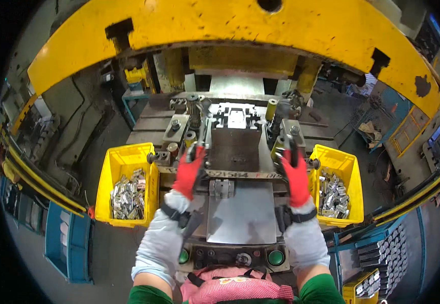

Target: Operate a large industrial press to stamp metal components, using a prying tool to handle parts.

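My left hand point(190, 171), in a red glove with dark finger areas, reaches to the left front corner of the press die point(235, 152). At the die's right front corner is my right hand point(296, 175), gloved the same way. Motion smears the fingers of both, so I cannot make out whether they hold anything. Behind the dark block of the die, a shiny metal part point(236, 118) lies in the bright die opening. Between my forearms, a small stack of metal pieces point(222, 188) sits at the edge of a flat grey metal plate point(243, 215).
Yellow bins with small metal parts flank the press, a left bin point(106, 172) and a right bin point(354, 177). A yellow press frame point(240, 23) arches overhead. Guide posts point(193, 111) rise beside the die. Green buttons point(275, 257) sit on the panel near my body.
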Motion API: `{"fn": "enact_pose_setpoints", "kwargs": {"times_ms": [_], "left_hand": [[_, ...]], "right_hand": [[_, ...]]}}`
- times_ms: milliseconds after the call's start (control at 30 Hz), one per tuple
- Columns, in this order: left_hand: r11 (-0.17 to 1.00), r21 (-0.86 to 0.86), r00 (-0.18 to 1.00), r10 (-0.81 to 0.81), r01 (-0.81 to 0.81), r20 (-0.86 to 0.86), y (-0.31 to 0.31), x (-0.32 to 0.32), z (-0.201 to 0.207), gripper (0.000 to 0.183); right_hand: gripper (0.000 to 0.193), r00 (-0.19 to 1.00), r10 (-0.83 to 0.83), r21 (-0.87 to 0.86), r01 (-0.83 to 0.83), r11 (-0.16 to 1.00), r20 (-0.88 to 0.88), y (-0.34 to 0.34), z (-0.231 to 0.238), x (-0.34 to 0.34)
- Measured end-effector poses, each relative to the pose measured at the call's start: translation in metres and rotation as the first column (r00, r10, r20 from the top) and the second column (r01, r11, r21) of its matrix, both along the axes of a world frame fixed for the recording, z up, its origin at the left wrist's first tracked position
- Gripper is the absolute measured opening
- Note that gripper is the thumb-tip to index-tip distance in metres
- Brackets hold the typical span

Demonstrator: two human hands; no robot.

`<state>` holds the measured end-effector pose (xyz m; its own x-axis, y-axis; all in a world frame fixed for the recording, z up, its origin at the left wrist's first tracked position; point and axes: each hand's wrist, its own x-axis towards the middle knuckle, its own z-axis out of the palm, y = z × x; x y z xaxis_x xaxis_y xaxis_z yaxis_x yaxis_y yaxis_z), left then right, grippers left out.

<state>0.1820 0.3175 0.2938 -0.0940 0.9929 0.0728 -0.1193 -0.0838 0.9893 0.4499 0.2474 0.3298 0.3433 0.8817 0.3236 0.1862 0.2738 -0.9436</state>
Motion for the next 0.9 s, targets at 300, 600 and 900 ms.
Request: {"fn": "enact_pose_setpoints", "kwargs": {"times_ms": [300, 600, 900], "left_hand": [[0.917, 0.12, 0.717, 0.375, -0.381, -0.588, -0.164, -0.172, -0.032, 0.026], [0.926, -0.055, 0.641, 0.214, -0.373, -0.737, -0.195, -0.187, -0.037, 0.031], [0.951, -0.302, 0.861, 0.205, -0.064, 0.466, -0.165, -0.117, -0.011, 0.048]], "right_hand": [[0.048, 0.814, -0.504, -0.362, 0.58, 0.73, 0.287, -0.175, -0.088, 0.116], [0.049, 0.997, 0.052, -0.436, -0.023, 0.899, 0.055, -0.153, -0.097, 0.023], [0.054, 0.87, 0.351, -0.495, -0.488, 0.719, -0.347, -0.079, -0.13, -0.077]]}}
